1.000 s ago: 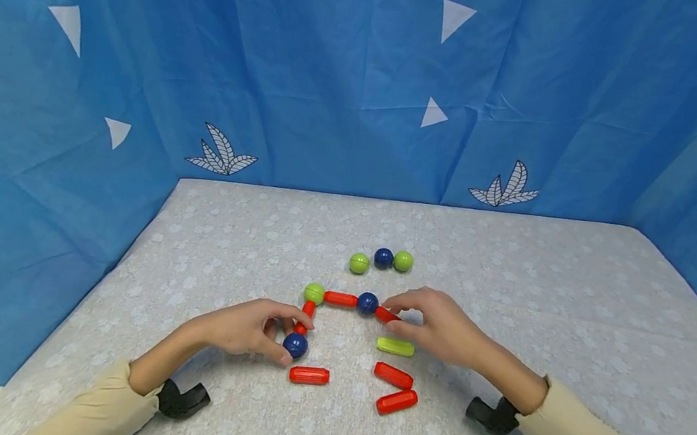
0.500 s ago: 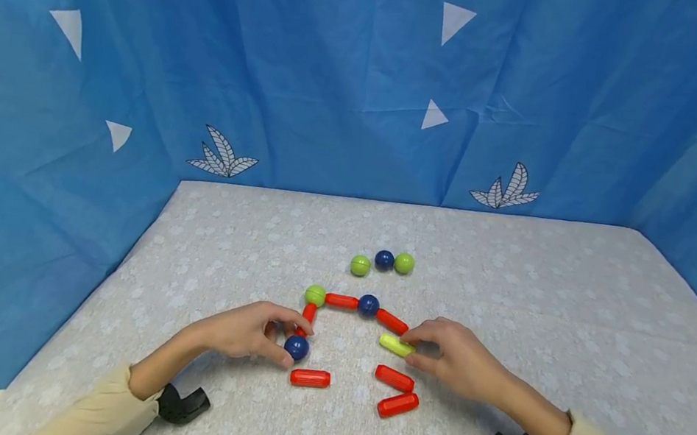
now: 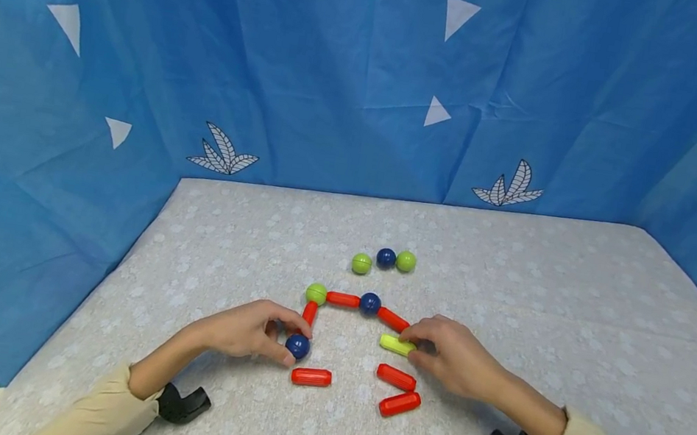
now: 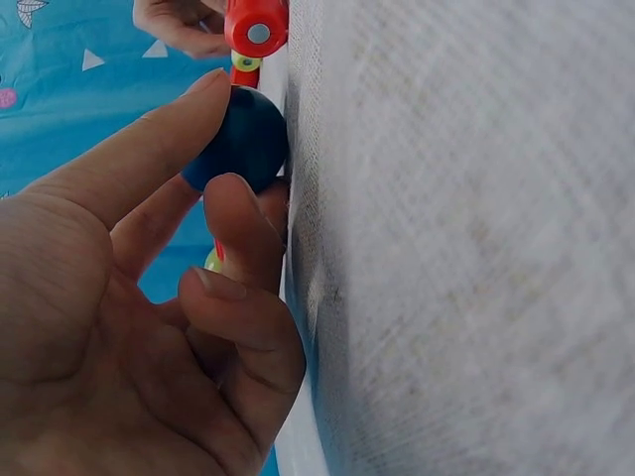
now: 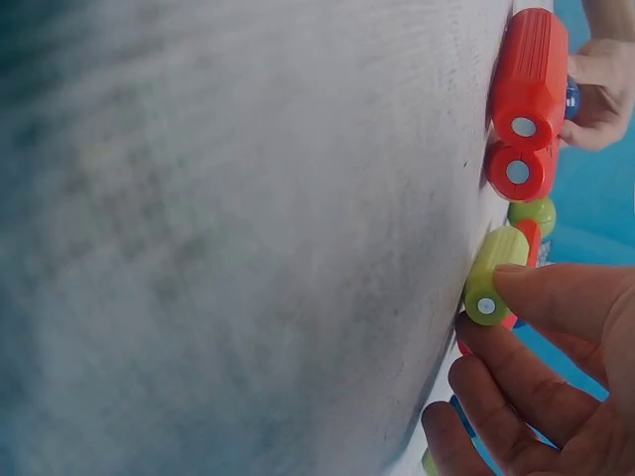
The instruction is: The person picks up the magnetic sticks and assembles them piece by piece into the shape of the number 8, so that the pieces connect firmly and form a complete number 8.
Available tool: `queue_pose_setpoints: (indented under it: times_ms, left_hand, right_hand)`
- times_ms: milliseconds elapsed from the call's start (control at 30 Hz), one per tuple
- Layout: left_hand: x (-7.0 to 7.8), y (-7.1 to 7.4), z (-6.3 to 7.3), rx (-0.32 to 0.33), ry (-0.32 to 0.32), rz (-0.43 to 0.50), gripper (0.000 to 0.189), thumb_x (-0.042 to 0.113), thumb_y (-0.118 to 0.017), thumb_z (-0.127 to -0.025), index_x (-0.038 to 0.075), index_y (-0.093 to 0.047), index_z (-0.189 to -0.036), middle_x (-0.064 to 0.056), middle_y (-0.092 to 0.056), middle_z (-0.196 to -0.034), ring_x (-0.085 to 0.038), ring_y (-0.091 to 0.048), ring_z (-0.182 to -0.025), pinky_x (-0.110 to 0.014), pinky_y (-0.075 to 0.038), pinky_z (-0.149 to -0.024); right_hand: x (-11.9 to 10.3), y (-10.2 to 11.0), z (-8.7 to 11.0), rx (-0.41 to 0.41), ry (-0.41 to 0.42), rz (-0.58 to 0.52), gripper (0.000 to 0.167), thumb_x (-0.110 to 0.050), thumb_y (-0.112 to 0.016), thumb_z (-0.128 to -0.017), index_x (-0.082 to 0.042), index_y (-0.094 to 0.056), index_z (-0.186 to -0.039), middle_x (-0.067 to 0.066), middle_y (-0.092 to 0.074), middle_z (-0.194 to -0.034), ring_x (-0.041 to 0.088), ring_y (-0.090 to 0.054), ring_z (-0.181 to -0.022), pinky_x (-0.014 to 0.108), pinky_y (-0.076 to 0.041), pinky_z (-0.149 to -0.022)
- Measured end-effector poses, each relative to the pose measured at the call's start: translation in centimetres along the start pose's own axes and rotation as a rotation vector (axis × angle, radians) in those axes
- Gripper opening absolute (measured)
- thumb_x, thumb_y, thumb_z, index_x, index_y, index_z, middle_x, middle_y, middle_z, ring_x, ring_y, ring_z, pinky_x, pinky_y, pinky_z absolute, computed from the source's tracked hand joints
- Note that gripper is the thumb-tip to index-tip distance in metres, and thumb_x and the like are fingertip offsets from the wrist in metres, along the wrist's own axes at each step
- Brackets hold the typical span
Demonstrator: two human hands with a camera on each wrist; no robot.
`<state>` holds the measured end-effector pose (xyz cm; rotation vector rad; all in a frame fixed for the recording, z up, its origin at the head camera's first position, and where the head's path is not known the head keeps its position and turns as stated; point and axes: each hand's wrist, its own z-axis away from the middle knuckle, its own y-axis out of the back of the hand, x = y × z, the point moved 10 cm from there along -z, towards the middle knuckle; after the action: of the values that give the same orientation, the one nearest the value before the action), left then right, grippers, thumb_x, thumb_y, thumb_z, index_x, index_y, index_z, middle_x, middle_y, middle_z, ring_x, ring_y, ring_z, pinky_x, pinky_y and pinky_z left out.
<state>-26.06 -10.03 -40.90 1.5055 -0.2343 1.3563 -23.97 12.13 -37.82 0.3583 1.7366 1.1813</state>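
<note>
My left hand (image 3: 256, 327) holds a dark blue magnetic ball (image 4: 248, 144) between thumb and fingers, down at the cloth. From that ball a chain runs on through a red magnetic rod (image 3: 310, 312), a green ball (image 3: 316, 293), a second red rod (image 3: 343, 299), another blue ball (image 3: 370, 304) and a slanting red rod (image 3: 393, 319). The right hand (image 3: 452, 355) pinches one end of a yellow-green magnetic rod (image 5: 496, 273), just below the slanting rod's free end. In the right wrist view, a pale round magnet shows in the yellow-green rod's end.
Two loose red rods (image 3: 396, 377) lie below the yellow-green one, nearly touching. Another red rod (image 3: 311, 376) lies just below the left hand's ball. Farther back sit a green ball (image 3: 362, 263), a blue ball (image 3: 386, 258) and a second green ball (image 3: 405, 261). A blue curtain (image 3: 338, 97) hangs behind the table.
My right hand has let go of the slanting red rod and moved toward me and slightly right, onto the yellow-green rod. The left hand keeps its place at the blue ball.
</note>
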Motion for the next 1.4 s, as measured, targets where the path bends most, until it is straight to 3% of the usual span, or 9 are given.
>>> queue_pose_setpoints:
  times_ms: [467,767,1067,1200,1400]
  left_hand:
    - [0.0,0.1,0.1,0.015,-0.008,-0.020,0.035,0.024,-0.078,-0.087,0.016,-0.069,-0.119,0.003,-0.063,-0.093,-0.012,-0.049,-0.063,-0.025,-0.042,-0.058]
    - [0.1,0.0,0.2,0.022,0.016,0.021,0.034,0.019,-0.078,-0.087,0.015,-0.066,-0.119,-0.002,-0.063,-0.102,-0.015,-0.056,-0.060,-0.029,-0.049,-0.055]
    - [0.2,0.2,0.2,0.042,0.031,0.057,0.030,0.017,-0.080,-0.085,0.015,-0.066,-0.112,-0.005,-0.062,-0.100,-0.017,-0.056,-0.056,-0.029,-0.048,-0.052]
    - [0.2,0.2,0.3,0.039,0.028,0.066,0.030,0.017,-0.079,-0.086,0.015,-0.066,-0.112,-0.005,-0.062,-0.100,-0.018,-0.056,-0.057,-0.029,-0.048,-0.052]
    - [0.1,0.0,0.2,0.028,0.026,0.065,0.030,0.018,-0.079,-0.086,0.016,-0.066,-0.112,-0.004,-0.063,-0.101,-0.018,-0.057,-0.058,-0.030,-0.049,-0.053]
  right_hand:
    - [-0.3,-0.4,-0.3,-0.011,-0.003,-0.057,0.022,-0.007,-0.073,-0.088,-0.011,-0.074,-0.110,-0.009,-0.068,-0.102,0.013,-0.059,-0.092,0.036,-0.050,-0.081]
    - [-3.1,-0.8,-1.1,0.030,0.060,-0.112,0.020,-0.007,-0.070,-0.091,-0.013,-0.073,-0.110,-0.011,-0.068,-0.102,0.014,-0.059,-0.092,0.040,-0.050,-0.084]
    - [-6.6,-2.8,-2.0,-0.029,0.119,-0.125,0.020,-0.008,-0.071,-0.091,-0.014,-0.073,-0.110,-0.012,-0.067,-0.102,0.005,-0.058,-0.091,0.032,-0.050,-0.081]
    - [-6.9,-3.3,-3.0,-0.030,0.146,-0.113,0.020,-0.006,-0.071,-0.090,-0.012,-0.074,-0.109,-0.009,-0.068,-0.103,0.007,-0.059,-0.092,0.031,-0.050,-0.080]
    - [-6.5,-4.0,-3.7,-0.040,0.100,-0.109,0.019,-0.007,-0.071,-0.090,-0.010,-0.074,-0.109,-0.005,-0.070,-0.106,0.010,-0.058,-0.097,0.032,-0.049,-0.084]
